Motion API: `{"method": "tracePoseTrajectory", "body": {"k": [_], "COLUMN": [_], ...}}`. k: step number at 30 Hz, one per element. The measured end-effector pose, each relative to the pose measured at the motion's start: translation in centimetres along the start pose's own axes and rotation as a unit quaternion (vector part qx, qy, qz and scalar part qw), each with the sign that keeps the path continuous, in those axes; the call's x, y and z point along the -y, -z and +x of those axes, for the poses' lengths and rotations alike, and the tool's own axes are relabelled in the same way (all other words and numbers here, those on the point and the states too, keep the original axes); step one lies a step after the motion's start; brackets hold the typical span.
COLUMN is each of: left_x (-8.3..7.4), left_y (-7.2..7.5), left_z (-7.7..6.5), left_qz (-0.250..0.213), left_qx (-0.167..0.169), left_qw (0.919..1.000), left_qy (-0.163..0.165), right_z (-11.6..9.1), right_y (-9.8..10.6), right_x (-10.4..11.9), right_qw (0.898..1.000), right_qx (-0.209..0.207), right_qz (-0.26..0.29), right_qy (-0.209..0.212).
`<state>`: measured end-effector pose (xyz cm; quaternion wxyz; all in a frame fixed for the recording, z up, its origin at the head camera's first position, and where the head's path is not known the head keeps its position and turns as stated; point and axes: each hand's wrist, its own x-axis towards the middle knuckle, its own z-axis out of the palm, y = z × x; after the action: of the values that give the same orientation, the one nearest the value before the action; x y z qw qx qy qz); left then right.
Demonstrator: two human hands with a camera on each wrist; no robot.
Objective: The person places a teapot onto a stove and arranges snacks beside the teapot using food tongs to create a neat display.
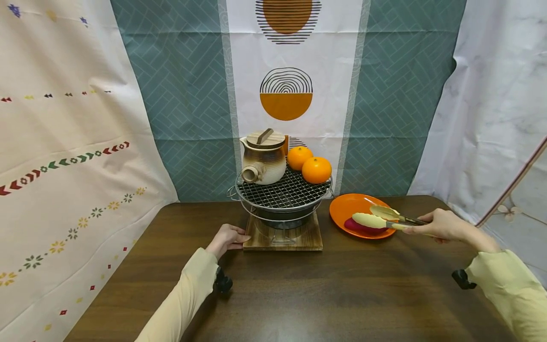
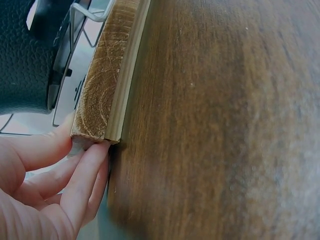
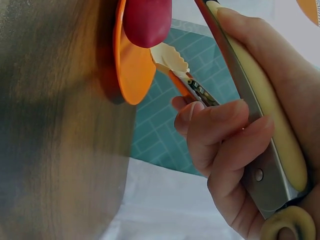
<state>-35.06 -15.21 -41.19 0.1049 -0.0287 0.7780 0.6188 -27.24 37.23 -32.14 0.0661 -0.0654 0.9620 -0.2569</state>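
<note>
My left hand (image 1: 226,237) is at the left front corner of a square wooden board (image 1: 314,232). In the left wrist view the thumb and fingers pinch that corner. On the board stands a round dark grill (image 1: 279,213) with a wire mesh top. My right hand (image 1: 448,225) grips a pair of tongs (image 1: 369,220) with cream-coloured tips and handles. The tong tips are spread apart over an orange plate (image 1: 344,204) at the right. A smooth dark red sweet potato (image 3: 147,22) lies on this plate, partly hidden under the nearer tip in the head view.
On the mesh stand a ceramic teapot (image 1: 271,166) with a wooden lid and side handle, and two oranges (image 1: 316,170). Wire handles stick out from the grill's sides. Fabric hangs behind the brown wooden table (image 1: 342,294) and along both its sides.
</note>
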Motion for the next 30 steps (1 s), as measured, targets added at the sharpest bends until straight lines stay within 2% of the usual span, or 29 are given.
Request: {"method": "tracePoseTrajectory", "body": {"k": [23,30], "left_x": [-0.07,0.00], "left_y": [-0.09,-0.07], "left_z": [-0.06,-0.21], "left_qz": [0.006,0.001], "left_qx": [-0.007,-0.002], "left_qw": [0.9999,1.0000], "left_qy": [0.005,-0.004], "right_z": [-0.04,0.02], "right_y": [-0.75,-0.88], "right_x": [-0.43,-0.54], "right_qw": [1.000,1.000], "right_qx": [0.004,0.004], "right_qz": [-0.003,-0.003], "right_qy": [0.002,0.002]}}
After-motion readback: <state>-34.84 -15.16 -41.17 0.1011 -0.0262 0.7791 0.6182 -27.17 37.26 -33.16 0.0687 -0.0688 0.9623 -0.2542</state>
